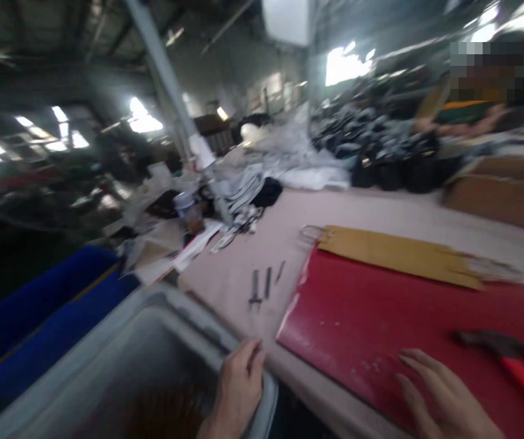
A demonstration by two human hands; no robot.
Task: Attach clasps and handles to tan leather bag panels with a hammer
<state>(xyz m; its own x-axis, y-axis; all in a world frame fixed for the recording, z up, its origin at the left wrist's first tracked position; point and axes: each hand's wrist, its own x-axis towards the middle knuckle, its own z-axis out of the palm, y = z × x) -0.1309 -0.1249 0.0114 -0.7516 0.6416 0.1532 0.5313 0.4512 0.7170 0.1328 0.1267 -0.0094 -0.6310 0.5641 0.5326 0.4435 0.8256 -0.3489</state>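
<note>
One blue bin (pixel 46 329) is at the far left, beside a big gray tub (pixel 152 317). The left hand (pixel 240 381) is at the tub's near right corner, fingers bent and close together; I can't tell if it holds something. Three thin dark tools (pixel 268 282) lie on the table (pixel 216 268), just past that hand. Next comes a flat red board (pixel 362 317), with a long yellow-brown strip (pixel 394 253) along its far edge. The right hand (pixel 445 396) is over the board, open wide with nothing in it. A hammer (pixel 504 347) with a red handle lies on the board, right of that hand. Far back, a person (pixel 467 113) is by the table.
</note>
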